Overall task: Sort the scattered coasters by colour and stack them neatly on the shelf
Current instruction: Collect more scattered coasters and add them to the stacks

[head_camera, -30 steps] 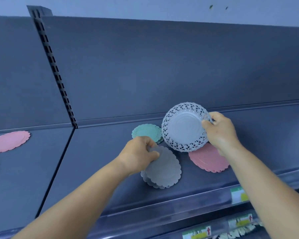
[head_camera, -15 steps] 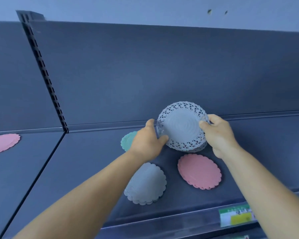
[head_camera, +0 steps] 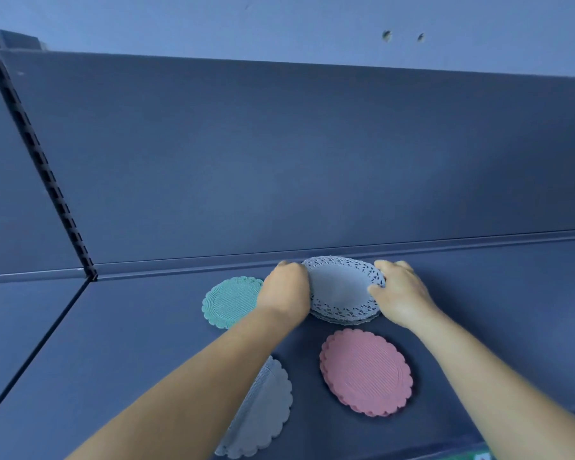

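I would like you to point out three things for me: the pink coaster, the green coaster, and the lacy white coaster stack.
pink coaster point(head_camera: 365, 371), head view, on its ribbed centre.
green coaster point(head_camera: 229, 302), head view, on its woven centre.
lacy white coaster stack point(head_camera: 341, 287), head view, on the plain middle of the top coaster.

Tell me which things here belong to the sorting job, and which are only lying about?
Job: lacy white coasters held by left hand and right hand; teal coaster; pink coaster; grey coasters; shelf.
Lying about: price label.
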